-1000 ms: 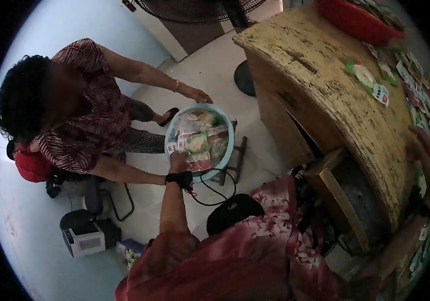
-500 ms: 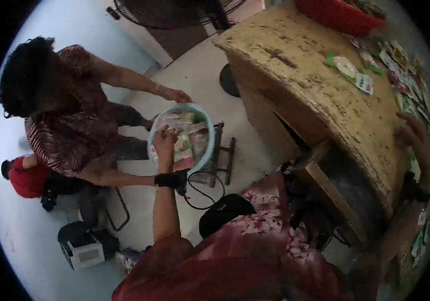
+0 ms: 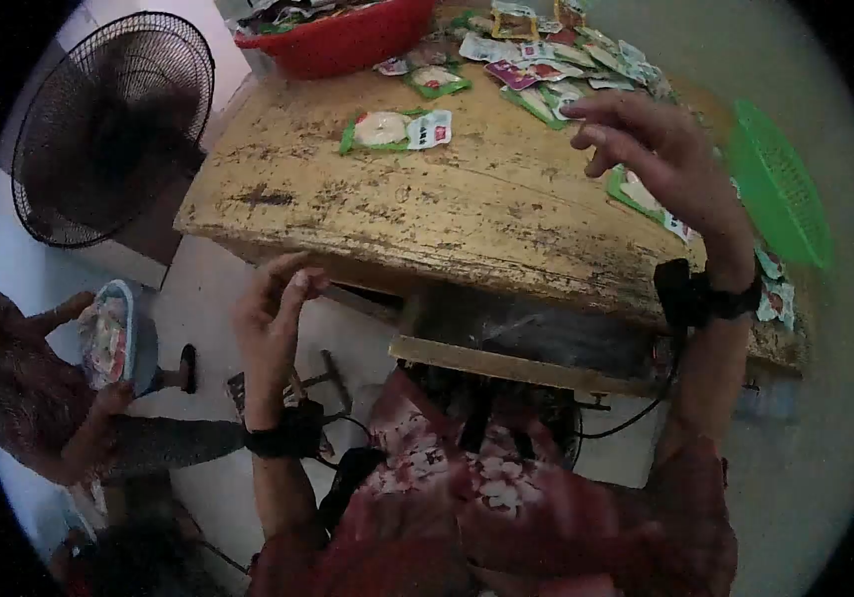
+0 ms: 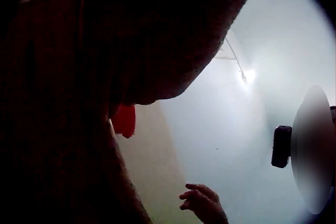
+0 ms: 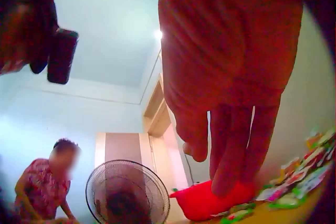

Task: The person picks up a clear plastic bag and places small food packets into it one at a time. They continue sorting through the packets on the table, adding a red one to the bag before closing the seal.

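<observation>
Above the worn wooden table [image 3: 486, 199], the right hand [image 3: 661, 149] hovers.

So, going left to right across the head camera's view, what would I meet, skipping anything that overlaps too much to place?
Fan → left hand → the packet lying apart from the pile → right hand → green basket.

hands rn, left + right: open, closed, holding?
Left hand: open, fingers loosely bent, nothing seen in it.
Right hand: open, fingers loosely bent, nothing seen in it.
</observation>
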{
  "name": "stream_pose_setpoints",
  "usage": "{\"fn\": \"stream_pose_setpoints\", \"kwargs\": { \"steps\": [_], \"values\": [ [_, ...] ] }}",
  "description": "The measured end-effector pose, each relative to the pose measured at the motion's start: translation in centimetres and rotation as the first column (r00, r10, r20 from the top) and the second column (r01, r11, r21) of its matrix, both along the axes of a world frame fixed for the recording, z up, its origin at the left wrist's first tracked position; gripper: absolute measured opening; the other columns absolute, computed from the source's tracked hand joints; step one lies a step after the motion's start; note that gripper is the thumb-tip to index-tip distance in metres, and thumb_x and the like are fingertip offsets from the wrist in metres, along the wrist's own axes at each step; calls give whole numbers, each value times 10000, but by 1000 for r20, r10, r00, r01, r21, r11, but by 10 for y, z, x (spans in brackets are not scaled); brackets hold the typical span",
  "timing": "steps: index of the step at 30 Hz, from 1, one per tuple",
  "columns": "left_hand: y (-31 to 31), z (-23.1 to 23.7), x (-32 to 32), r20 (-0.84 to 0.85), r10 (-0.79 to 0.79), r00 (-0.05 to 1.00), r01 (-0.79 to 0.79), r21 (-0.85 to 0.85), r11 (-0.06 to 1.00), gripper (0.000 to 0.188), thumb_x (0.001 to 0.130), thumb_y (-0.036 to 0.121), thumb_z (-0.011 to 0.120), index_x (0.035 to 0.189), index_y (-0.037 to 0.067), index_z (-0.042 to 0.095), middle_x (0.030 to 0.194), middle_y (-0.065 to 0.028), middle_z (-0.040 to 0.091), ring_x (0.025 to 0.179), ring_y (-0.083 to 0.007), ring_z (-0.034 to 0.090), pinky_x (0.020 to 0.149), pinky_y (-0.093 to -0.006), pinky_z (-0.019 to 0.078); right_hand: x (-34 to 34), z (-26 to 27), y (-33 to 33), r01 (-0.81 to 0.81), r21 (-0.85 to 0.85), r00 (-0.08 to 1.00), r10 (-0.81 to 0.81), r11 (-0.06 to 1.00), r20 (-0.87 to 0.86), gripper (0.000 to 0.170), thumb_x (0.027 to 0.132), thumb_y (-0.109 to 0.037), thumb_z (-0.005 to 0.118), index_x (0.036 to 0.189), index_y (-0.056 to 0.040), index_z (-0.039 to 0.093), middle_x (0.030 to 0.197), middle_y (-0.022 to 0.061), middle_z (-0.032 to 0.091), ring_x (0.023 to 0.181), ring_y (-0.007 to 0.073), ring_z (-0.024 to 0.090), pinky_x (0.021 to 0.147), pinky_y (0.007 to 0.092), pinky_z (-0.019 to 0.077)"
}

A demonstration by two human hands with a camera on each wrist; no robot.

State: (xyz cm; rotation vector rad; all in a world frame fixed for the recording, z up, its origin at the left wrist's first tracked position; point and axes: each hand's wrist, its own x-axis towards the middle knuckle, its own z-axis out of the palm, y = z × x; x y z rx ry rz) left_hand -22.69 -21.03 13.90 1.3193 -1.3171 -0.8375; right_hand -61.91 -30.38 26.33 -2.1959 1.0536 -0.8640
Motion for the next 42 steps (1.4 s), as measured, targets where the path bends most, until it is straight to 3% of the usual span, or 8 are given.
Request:
{"fn": "stream_pose_setpoints", "kwargs": {
  "steps": [5, 11, 16, 20, 26, 30, 35, 42],
  "values": [
    [-5, -3, -23, 5, -161, 987, 162, -23, 987, 228, 1009, 85, 586, 1205, -24, 625, 1041, -110, 714, 925, -168, 689, 832, -303, 546, -18, -29, 51, 145, -105, 988, -149, 984, -32, 215, 971, -132, 632, 1139, -11, 688, 962, 104, 721, 757, 165, 696, 723, 314, 555],
    [-8, 10, -43, 51, -156, 986, 155, 25, 988, 232, 1005, 91, 596, 1201, -27, 631, 1033, -99, 701, 933, -162, 680, 843, -307, 538, -51, -76, 94, 332, -80, 942, -326, 940, 79, 236, 949, -104, 643, 1167, -20, 675, 1063, 139, 703, 969, 266, 690, 819, 353, 551],
    [-15, 7, -56, 92, -171, 981, 172, -3, 985, 223, 1001, 131, 608, 1168, -8, 658, 1100, -113, 689, 982, -202, 676, 877, -352, 558, -107, -34, 96, 787, -248, 612, -767, 565, 194, 496, 926, -101, 655, 1396, -51, 503, 1326, 203, 581, 1077, 358, 654, 924, 456, 520],
    [-14, -2, -57, 37, -153, 988, 154, -48, 987, 224, 1003, 108, 596, 1176, -23, 650, 1074, -113, 689, 955, -189, 675, 853, -332, 554, -193, -29, 81, 705, -671, 290, -957, 228, -20, 699, 904, -140, 687, 1512, -98, 344, 1510, 225, 402, 1157, 417, 599, 942, 509, 501],
    [-7, 1, -49, 42, -202, 979, 198, 78, 977, 245, 1005, 72, 586, 1222, -37, 612, 1059, -100, 682, 958, -154, 660, 836, -301, 540, -270, -56, 67, 887, -358, 173, -929, 292, -329, 759, 887, -233, 727, 1526, -113, 336, 1565, 230, 315, 1318, 454, 477, 1009, 527, 476],
    [-6, -11, -46, -14, -247, 969, 247, 29, 969, 268, 1006, 76, 584, 1253, -27, 602, 1081, -93, 686, 967, -145, 658, 830, -303, 548, -316, -93, 47, 886, -443, 80, -987, 136, -142, 697, 904, -361, 717, 1479, -100, 421, 1450, 217, 458, 1269, 425, 524, 969, 513, 486],
    [-7, -12, -40, -94, -286, 954, 293, 79, 953, 295, 1006, 109, 599, 1285, 13, 608, 1081, -82, 698, 949, -157, 672, 815, -306, 566, -328, -98, 57, 774, -617, 276, -953, 143, 126, 563, 927, -389, 707, 1352, -67, 525, 1229, 186, 601, 1111, 344, 574, 870, 459, 508],
    [4, 5, -29, 107, -392, 914, 388, 50, 920, 398, 996, 239, 651, 1350, 65, 602, 1141, -80, 696, 993, -155, 675, 876, -314, 540, -162, -29, 71, 618, -786, 329, -905, -9, 269, 395, 946, -339, 711, 1139, -1, 644, 995, 151, 698, 811, 240, 639, 695, 358, 543]
  ]
}}
